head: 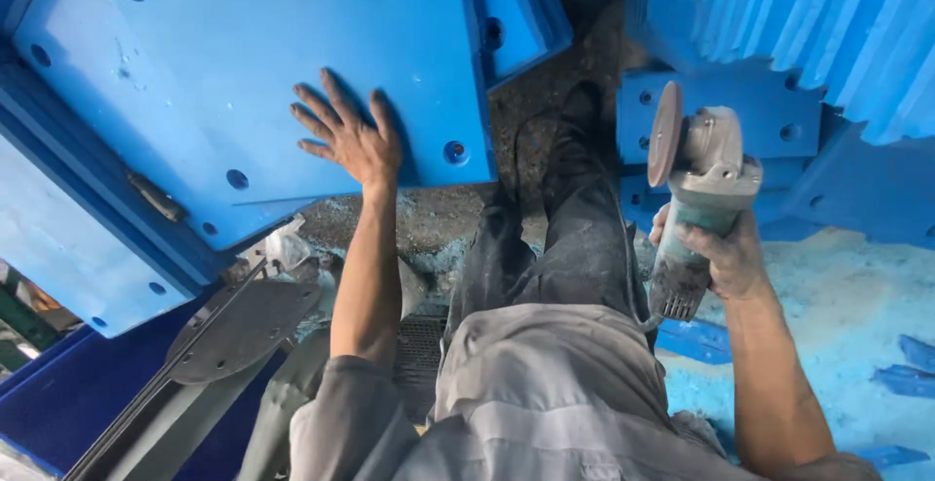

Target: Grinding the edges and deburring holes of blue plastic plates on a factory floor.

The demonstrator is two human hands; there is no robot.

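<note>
Flat blue slab (243, 82), dusty disc grinder (696, 199).

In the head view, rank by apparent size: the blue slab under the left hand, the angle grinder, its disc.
1. Blue slab, largest by far.
2. Angle grinder, gripped by the right hand.
3. Disc, seen nearly edge-on, so it looks smaller.

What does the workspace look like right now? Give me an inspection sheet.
Surface: floor coated in blue dust and shavings.
Job's things: blue panel with round holes; angle grinder, disc up.
Clutter: grey metal plate; stacked blue panels.
Grippers: left hand flat on the panel, fingers spread; right hand gripping the grinder body.
Cables: nothing seen.
Surroundings: person's dark trouser leg stretched between the stacks.
</note>
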